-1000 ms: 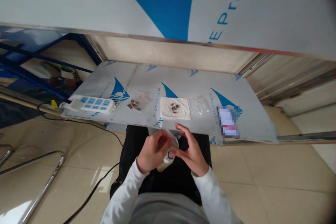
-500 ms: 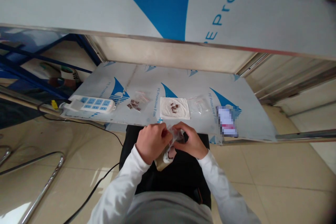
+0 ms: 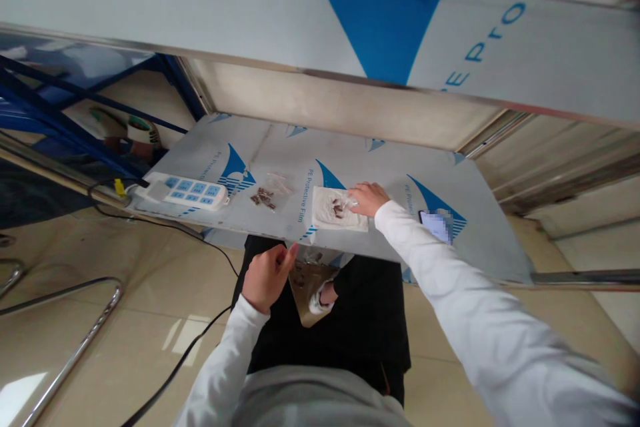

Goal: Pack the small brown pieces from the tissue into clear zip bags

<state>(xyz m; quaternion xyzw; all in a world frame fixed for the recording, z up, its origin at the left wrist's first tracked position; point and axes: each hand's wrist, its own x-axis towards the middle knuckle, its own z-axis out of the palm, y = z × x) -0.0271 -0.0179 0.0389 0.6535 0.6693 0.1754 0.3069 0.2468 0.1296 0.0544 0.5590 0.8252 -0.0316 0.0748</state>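
My left hand (image 3: 267,278) hovers over my lap, just short of the table's near edge. Its fingers are curled in and the thumb lies against them; whatever may be inside is hidden. Across the table reaches my right hand (image 3: 371,199), low over the right side of a white square pad (image 3: 325,217). A crumpled clear plastic bag (image 3: 353,203) shows at its pinched fingertips. Several small brown pieces (image 3: 337,207) lie on the pad. Left of it are a cluster of similar brown pieces (image 3: 263,198) and a flat clear bag (image 3: 279,183).
A white power strip (image 3: 193,193) with a black cable (image 3: 160,221) lies at the table's left. The phone (image 3: 437,225) is on the right, partly blurred out. A film-covered shelf edge (image 3: 225,20) crosses above. A metal chair leg (image 3: 75,347) stands at lower left.
Both hands were together over the lap, handling a clear plastic bag. They have parted: my right hand has reached forward to the pad, my left hand has drawn slightly left. The view has shifted.
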